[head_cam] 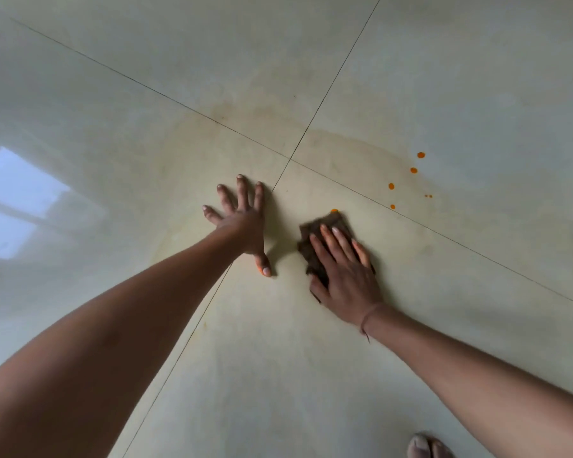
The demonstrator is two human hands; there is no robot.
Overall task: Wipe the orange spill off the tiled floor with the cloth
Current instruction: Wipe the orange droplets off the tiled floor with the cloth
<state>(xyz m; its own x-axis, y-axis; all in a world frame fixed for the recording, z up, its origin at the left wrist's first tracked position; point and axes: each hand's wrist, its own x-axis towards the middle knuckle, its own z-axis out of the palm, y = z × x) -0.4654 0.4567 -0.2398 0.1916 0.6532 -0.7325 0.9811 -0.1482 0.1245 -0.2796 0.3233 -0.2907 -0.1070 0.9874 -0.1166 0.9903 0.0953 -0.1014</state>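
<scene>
A dark brown cloth point(325, 226) lies flat on the pale tiled floor point(311, 358). My right hand point(344, 269) presses down on it with fingers stretched out over it. One orange drop point(334, 210) touches the cloth's far edge. Several more orange drops point(413, 170) dot the tile beyond and to the right. A faint yellowish smear point(252, 114) spreads over the tiles around the joint crossing. My left hand point(242, 219) rests flat on the floor, fingers spread, holding nothing, just left of the cloth.
Dark grout lines cross at a point point(290, 159) just beyond the hands. A bright window reflection point(17, 200) shines on the glossy tile at the left. A bare foot's toes point(427, 446) show at the bottom right.
</scene>
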